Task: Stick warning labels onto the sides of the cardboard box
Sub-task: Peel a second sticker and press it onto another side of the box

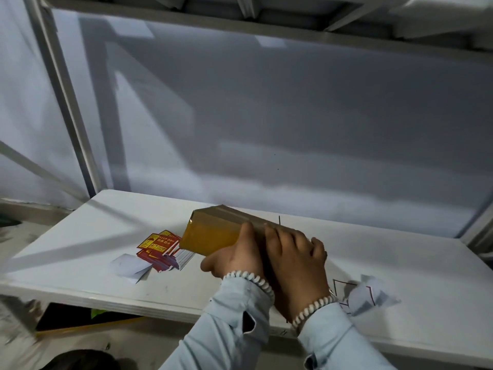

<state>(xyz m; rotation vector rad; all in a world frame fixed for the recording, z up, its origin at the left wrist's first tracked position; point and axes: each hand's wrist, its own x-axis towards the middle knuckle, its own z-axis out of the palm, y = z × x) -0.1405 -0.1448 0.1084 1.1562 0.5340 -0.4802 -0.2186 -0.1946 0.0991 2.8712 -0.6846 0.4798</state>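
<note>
Sleeves [266, 337] nearest; white table [80, 236], grey wall [266, 116], metal frame [66, 102].

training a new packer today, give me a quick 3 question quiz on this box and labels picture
1. True or false: both hands grip the box.
2. The labels lie on which side of the box? A) left B) right C) on top
3. What lies crumpled on the table near the right hand?

Key: 1. True; the left hand holds it too. 2. A. 3. Paper.
</note>
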